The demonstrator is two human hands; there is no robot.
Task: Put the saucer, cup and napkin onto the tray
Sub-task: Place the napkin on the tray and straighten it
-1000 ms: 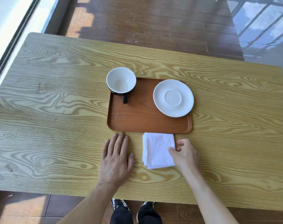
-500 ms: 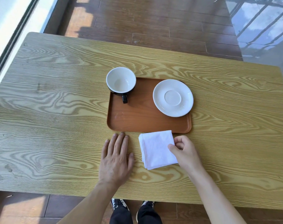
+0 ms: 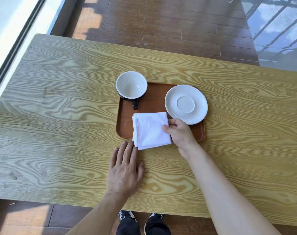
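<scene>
A brown tray [image 3: 154, 100] lies in the middle of the wooden table [image 3: 59, 116]. A black cup [image 3: 131, 87] with a white inside stands on the tray's far left corner. A white saucer [image 3: 186, 104] rests on its right side. My right hand [image 3: 180, 133] pinches the right edge of a folded white napkin [image 3: 150, 130]. The napkin is over the tray's near half, and its near corner hangs past the tray's front rim. My left hand [image 3: 124, 168] lies flat on the table just in front of the tray, fingers apart, holding nothing.
The table's near edge runs just above my shoes [image 3: 141, 217]. A window frame [image 3: 13, 48] borders the left side. Brown floorboards [image 3: 161, 22] lie beyond the table's far edge.
My right hand has carried the napkin from the table in front of the tray up and onto the tray's near half. My left hand has stayed put.
</scene>
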